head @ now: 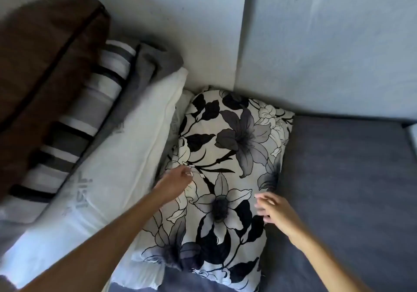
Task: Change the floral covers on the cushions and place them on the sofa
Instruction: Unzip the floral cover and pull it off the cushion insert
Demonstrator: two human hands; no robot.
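Observation:
A cushion in a black, grey and white floral cover [228, 163] lies flat on the dark grey sofa seat [343, 178], running from the back corner toward me. My left hand [176, 182] rests on its left side with the fingers curled against the fabric; whether it pinches the cover is unclear. My right hand [274, 209] hovers at the cushion's right edge, fingers apart and holding nothing.
A plain white cushion [112, 185] leans along the left beside the floral one. Behind it are a grey cloth [155, 63], a striped grey-and-white cushion [90, 108] and a brown cushion [42, 59]. Pale walls [327, 43] meet in the corner behind the sofa.

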